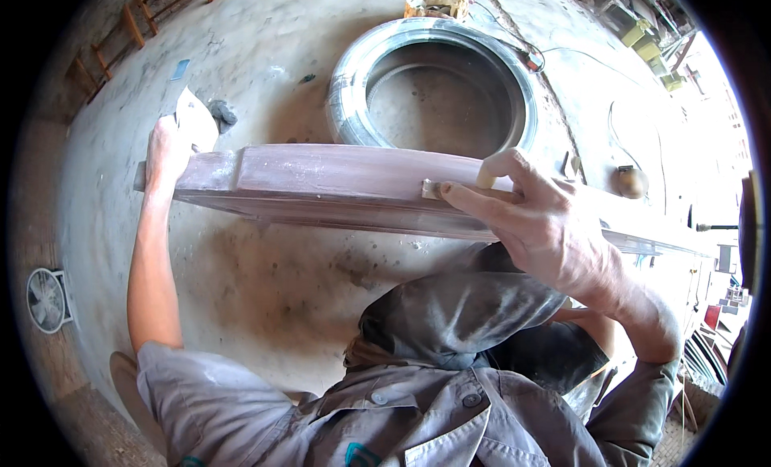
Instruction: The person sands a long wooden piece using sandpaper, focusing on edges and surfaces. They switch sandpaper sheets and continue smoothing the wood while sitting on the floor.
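Note:
A long purplish-brown wooden panel (321, 168) lies crosswise in front of me, with whitish smears and dust on its surface. My right hand (546, 218) is closed round the pale handle of a small scraper (430, 189). Its short blade rests on the panel's upper face, and my thumb and fingers press close behind it. At the panel's left end, my left hand (163, 150) is closed on a white flat, wedge-shaped piece (196, 123) that sticks up past the panel's far edge. Whether that piece is a spreader blade or a stiff sheet I cannot tell.
Beyond the panel a tyre (349, 89) wrapped in shiny film lies on the concrete floor, a tub (436, 1) behind it. A dark grey lump (222, 115) and a blue scrap (180, 69) lie at left. A white fan (48, 301) stands far left; cables trail at right.

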Demonstrator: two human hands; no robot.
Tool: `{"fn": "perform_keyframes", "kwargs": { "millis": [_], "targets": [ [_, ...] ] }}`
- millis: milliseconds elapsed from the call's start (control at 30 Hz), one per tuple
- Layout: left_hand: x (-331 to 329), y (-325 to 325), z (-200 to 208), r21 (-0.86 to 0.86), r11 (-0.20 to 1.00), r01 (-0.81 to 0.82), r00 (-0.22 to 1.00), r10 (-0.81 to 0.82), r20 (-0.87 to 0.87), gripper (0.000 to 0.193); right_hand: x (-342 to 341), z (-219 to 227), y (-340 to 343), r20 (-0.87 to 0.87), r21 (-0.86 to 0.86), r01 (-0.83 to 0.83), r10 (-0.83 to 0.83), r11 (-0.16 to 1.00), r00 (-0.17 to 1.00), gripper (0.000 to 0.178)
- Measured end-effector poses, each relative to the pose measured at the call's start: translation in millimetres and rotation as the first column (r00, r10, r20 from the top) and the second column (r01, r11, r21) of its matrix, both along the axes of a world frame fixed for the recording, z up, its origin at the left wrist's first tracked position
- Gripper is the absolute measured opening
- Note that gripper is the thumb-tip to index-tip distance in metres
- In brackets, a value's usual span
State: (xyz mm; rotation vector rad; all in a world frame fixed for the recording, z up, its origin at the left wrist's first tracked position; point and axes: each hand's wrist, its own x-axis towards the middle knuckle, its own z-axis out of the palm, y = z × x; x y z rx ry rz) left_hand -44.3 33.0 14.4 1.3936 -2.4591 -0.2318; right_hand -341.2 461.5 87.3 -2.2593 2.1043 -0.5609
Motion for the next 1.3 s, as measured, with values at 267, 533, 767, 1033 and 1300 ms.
{"fn": "perform_keyframes", "kwargs": {
  "millis": [267, 533, 767, 1033, 1300],
  "targets": [
    [-2.3, 8.0, 6.9, 0.108, 0.994, -0.027, 0.997, 0.034, -0.068, 0.057, -8.1, -3.9, 1.6, 0.0, -0.061, -0.043, 0.043, 0.997, 0.999, 0.039],
    [-7.2, 16.3, 10.9, 0.051, 0.999, 0.011, 1.0, -0.01, -0.023, 0.061, 2.0, -6.2, -10.3, -0.058, -0.027, -0.071, 0.069, 0.997, 0.996, 0.04],
    [-10.4, 11.3, 6.5, 0.059, 0.998, 0.01, 0.999, -0.008, -0.038, 0.063, 13.2, -7.1, -18.5, -0.086, -0.058, -0.063, 0.058, 0.996, 0.995, 0.041],
    [-2.6, 6.8, 3.4, 0.062, 0.998, 0.012, 0.999, -0.009, -0.047, 0.065, 9.0, -8.3, -4.6, -0.048, -0.092, -0.044, 0.04, 0.995, 0.998, 0.042],
    [0.3, -1.9, -4.7, 0.032, 0.998, 0.054, 0.994, -0.051, -0.101, 0.066, 33.9, -2.3, -37.7, -0.044, 0.022, -0.046, 0.047, 0.999, 0.998, 0.049]
  ]
}}
